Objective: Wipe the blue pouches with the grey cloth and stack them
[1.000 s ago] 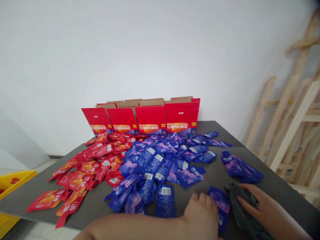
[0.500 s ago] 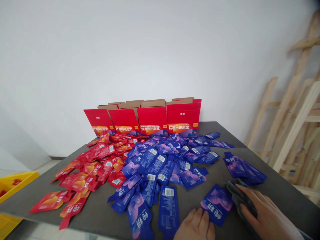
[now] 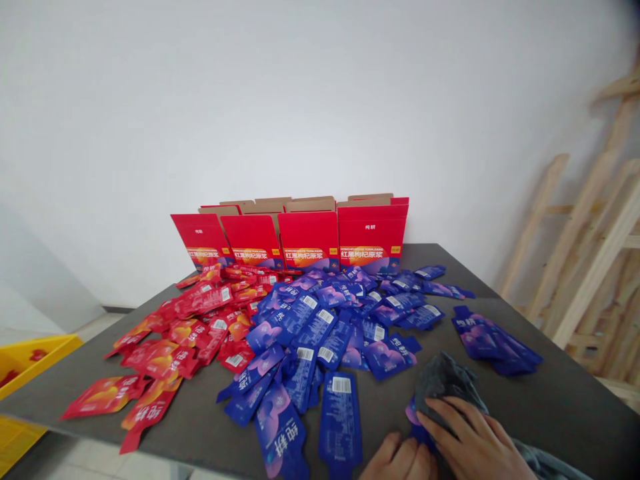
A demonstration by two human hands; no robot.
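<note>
My right hand [image 3: 473, 430] presses a dark grey cloth [image 3: 445, 380] down over a blue pouch [image 3: 414, 415], most of which the cloth and fingers hide. Close beside it at the bottom edge, my left hand [image 3: 400, 460] has its fingers curled and closed at the near end of that same pouch. Just left of my left hand lies another blue pouch [image 3: 340, 427], barcode side up. A heap of blue pouches [image 3: 320, 320] spreads over the middle of the table, and a heap of red pouches [image 3: 190, 333] lies to its left.
Several open red cartons [image 3: 305, 233] stand in a row at the back against the wall. A small stack of blue pouches [image 3: 495, 340] lies on the right of the dark table [image 3: 200, 427]. A yellow crate [image 3: 45, 353] is at the left; wooden frames [image 3: 595, 267] lean at the right.
My right hand has moved left with the cloth, from beside the blue pouch to on top of it. The view has shifted slightly. My left hand stays at the pouch's near end.
</note>
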